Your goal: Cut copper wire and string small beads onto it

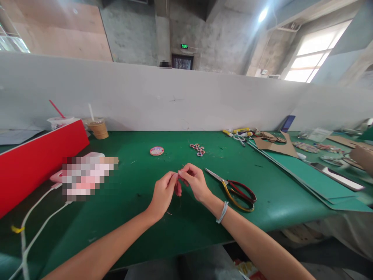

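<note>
Above the green tabletop (131, 217), my left hand (164, 192) and my right hand (195, 182) meet at the fingertips. Both pinch at something too small and hidden to name. A pale band circles my right wrist. Scissors (233, 188) with red and yellow handles lie just right of my right hand, blades pointing left and away from me. Beyond my hands is a small cluster of beaded flower-like pieces (198, 149). A round, patterned disc (157, 151) lies to its left.
At left stand a red panel (43, 163), a cup with a straw (98, 128) and blurred devices with white cables (37, 206). Green boards (305, 175), cut cardboard (276, 144) and yellow markers (240, 131) lie at right. Another person's hand (361, 157) shows at the right edge.
</note>
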Action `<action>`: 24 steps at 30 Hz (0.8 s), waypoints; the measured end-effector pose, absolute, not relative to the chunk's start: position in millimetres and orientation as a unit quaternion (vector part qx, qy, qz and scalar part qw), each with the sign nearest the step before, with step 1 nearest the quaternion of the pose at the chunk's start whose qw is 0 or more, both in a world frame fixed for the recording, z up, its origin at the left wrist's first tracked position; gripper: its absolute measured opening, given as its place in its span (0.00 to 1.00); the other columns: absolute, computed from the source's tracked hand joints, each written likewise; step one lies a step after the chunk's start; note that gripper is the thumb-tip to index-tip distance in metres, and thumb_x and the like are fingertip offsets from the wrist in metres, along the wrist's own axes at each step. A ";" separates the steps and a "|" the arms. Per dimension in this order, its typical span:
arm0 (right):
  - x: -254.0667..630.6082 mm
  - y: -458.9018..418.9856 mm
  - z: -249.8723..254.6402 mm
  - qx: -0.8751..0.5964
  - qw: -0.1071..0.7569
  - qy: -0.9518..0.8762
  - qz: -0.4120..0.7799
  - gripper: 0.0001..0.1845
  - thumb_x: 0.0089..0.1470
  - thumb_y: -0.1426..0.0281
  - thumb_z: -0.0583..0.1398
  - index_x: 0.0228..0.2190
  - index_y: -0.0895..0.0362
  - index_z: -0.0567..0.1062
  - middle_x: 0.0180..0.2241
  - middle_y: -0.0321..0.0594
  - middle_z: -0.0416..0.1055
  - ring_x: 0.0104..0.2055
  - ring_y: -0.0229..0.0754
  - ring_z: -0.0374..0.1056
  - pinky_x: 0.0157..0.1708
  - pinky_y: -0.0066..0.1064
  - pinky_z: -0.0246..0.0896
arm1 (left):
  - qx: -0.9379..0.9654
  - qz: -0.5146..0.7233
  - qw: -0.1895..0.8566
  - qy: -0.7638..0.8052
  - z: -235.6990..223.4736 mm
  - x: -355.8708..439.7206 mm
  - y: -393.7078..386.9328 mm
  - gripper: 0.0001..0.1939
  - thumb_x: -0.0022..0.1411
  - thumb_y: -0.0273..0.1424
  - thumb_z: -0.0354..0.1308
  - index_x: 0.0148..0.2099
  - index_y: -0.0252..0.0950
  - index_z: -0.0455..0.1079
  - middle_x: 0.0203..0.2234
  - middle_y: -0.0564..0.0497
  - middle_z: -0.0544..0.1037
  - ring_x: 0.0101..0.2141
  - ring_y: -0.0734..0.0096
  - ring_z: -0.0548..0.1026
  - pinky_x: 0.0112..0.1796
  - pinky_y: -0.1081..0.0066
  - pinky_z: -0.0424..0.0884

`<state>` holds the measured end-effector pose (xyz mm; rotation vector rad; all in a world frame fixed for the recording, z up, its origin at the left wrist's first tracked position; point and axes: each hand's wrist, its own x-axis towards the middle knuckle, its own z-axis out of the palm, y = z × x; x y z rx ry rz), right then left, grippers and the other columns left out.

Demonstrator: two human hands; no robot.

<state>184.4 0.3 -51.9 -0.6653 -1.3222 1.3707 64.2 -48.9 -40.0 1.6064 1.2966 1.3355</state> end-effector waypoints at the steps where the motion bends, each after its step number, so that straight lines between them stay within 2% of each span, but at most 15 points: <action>1: 184.7 -0.1 -51.7 -0.288 0.533 -0.566 0.559 0.11 0.47 0.65 0.62 0.22 0.56 0.67 0.20 0.31 0.63 0.19 0.32 0.54 0.18 0.26 0.47 | 0.611 0.514 0.344 0.494 -40.8 64.1 -48.6 0.16 0.66 0.39 0.45 0.31 0.37 0.66 0.15 0.58 0.69 0.18 0.72 0.69 0.25 0.72 0.64; 7: 185.1 -2.5 -50.4 -0.322 0.539 -0.601 0.494 0.10 0.50 0.66 0.60 0.22 0.56 0.66 0.20 0.32 0.62 0.23 0.34 0.55 0.21 0.26 0.50 | 0.589 0.527 0.393 0.471 -42.3 64.0 -47.9 0.14 0.66 0.39 0.46 0.34 0.37 0.65 0.17 0.57 0.72 0.19 0.71 0.72 0.25 0.71 0.69; 16: 183.0 0.7 -56.6 -0.304 0.537 -0.576 0.536 0.12 0.48 0.64 0.61 0.22 0.56 0.65 0.18 0.29 0.60 0.19 0.32 0.52 0.20 0.26 0.47 | 0.592 0.521 0.406 0.462 -41.9 65.0 -46.7 0.14 0.66 0.39 0.46 0.34 0.36 0.66 0.17 0.56 0.73 0.19 0.71 0.73 0.25 0.70 0.71; 24: 182.4 -0.7 -52.5 -0.287 0.547 -0.546 0.566 0.11 0.46 0.65 0.63 0.21 0.56 0.66 0.19 0.30 0.60 0.20 0.32 0.52 0.19 0.25 0.46 | 0.616 0.501 0.403 0.455 -41.9 64.7 -46.9 0.15 0.66 0.39 0.45 0.31 0.37 0.65 0.17 0.56 0.73 0.19 0.72 0.72 0.25 0.71 0.69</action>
